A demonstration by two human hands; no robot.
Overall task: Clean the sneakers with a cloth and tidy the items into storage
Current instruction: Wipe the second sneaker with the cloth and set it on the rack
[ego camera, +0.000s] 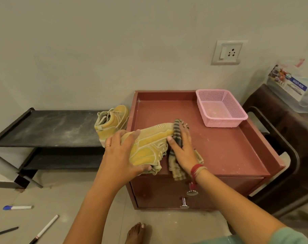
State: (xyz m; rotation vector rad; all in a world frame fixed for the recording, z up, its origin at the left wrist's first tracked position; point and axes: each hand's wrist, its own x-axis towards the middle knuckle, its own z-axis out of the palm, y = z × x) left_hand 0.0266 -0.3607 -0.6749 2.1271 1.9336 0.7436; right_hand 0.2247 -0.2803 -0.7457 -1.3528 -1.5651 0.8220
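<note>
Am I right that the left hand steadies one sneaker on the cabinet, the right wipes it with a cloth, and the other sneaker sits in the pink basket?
Not quite. The head view shows the other sneaker on the black rack, not in the basket. The rest holds.

Left hand [122, 152] grips sneaker [149, 145]; right hand [182, 150] presses cloth [177, 132].
</note>
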